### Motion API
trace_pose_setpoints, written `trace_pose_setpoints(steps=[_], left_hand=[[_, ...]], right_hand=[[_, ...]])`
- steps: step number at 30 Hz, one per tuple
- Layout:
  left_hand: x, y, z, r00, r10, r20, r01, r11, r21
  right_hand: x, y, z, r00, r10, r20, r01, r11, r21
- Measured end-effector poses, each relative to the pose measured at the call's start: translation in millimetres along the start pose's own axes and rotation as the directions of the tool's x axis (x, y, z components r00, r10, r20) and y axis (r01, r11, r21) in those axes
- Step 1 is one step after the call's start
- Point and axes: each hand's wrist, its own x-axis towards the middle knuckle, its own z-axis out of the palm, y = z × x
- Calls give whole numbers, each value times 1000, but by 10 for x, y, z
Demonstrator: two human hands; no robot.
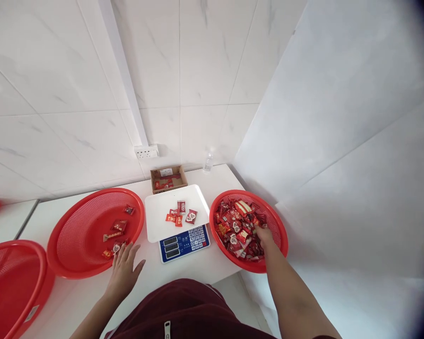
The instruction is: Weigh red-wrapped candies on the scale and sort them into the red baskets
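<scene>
My left hand [126, 267] has its fingers spread over the near right rim of a red plastic basket [69, 240]. Close to those fingertips lies a red candy packet [116, 247], one of several snack packets on the basket floor. My right hand [265, 236] reaches into another red basket [281, 235], which is heaped with red-wrapped snack packets [236, 226]. Its fingertips are hidden among the packets, so I cannot see what they grip. Between the baskets, a digital scale [184, 243] carries a white tray [157, 223] with several red packets [177, 214] on it.
An open cardboard box [168, 179] with red packets stands behind the tray. A clear plastic bottle [208, 161] is by the tiled wall, right of the wall socket [146, 151]. Another red basket [38, 278] sits at the near left. A grey-white panel [325, 188] bounds the right side.
</scene>
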Motion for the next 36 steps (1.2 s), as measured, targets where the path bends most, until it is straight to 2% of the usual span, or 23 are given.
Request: trace_pose_setpoints(steps=[3, 5, 9, 13, 16, 20, 23, 25, 27, 29, 30, 31, 33, 35, 36], left_hand=[[4, 13, 0, 1000, -3, 17, 3, 1000, 5], [16, 31, 2, 1000, -14, 27, 13, 1000, 16], [27, 47, 21, 1000, -6, 22, 5, 1000, 31], [1, 20, 55, 999, -5, 34, 4, 999, 34], [-19, 6, 76, 999, -15, 42, 14, 999, 33], [-25, 40, 63, 999, -14, 41, 13, 1000, 25], [-30, 82, 35, 998, -18, 55, 17, 1000, 20], [-43, 99, 26, 998, -16, 55, 15, 1000, 12], [-62, 105, 28, 999, -12, 44, 12, 1000, 1], [-81, 105, 39, 999, -8, 41, 9, 1000, -9], [-89, 106, 43, 999, -8, 42, 8, 1000, -13], [-94, 107, 46, 999, -7, 44, 8, 1000, -18], [-98, 111, 40, 999, -10, 44, 11, 1000, -26], [-99, 115, 20, 999, -19, 44, 20, 999, -31], [-100, 115, 6, 999, -25, 45, 26, 999, -33]], right_hand=[[56, -38, 50, 977, 213, -26, -209, 973, 99], [60, -61, 82, 954, 299, -38, -288, 943, 169], [-1, -52, 86, 923, 377, -72, -342, 894, 291], [-63, -2, -17, 913, 399, -91, -348, 874, 340], [-84, 5, -137, 919, 363, -153, -299, 896, 328], [-82, -86, -316, 934, 251, -256, -184, 948, 260], [-94, -270, -393, 938, 137, -317, -93, 984, 150], [-156, -470, -374, 943, 45, -331, -13, 995, 99], [-286, -730, -282, 963, -32, -268, 61, 993, 101], [-471, -1028, -119, 985, -129, -112, 142, 983, 119], [-572, -1180, -16, 980, -197, -4, 195, 972, 132], [-671, -1327, 98, 953, -279, 119, 261, 954, 148], [-840, -1588, 339, 864, -394, 313, 363, 919, 154], [-953, -1784, 571, 799, -425, 426, 405, 903, 143], [-988, -1853, 676, 784, -429, 449, 413, 900, 139]])
